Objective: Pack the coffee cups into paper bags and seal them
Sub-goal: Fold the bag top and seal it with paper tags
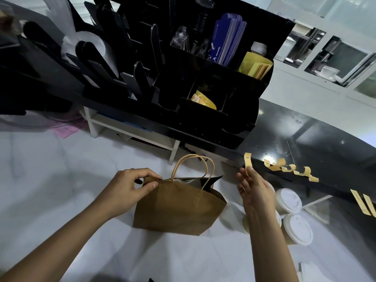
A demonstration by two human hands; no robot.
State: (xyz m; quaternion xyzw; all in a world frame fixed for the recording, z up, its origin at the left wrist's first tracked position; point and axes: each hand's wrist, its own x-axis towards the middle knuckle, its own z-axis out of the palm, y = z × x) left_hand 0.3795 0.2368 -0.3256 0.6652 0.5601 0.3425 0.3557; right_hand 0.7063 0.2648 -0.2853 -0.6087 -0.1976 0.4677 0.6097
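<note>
Dim, bluish light; glare on black counter (305,127); edges warped, blurry.

A café counter: a black organiser (203,102) of sleeves and packets, lidded takeaway cups (289,200), paper bag (177,208)

You won't find a readable word or number anywhere here. The blue cards (226,40) standing in the black rack (203,110) carry white marks, but you can't make them out as letters. The tan strip (248,162) has a small dark mark near its top, too tiny to read. The cup lids (289,200) show faint embossing that you can't decipher either.
</note>
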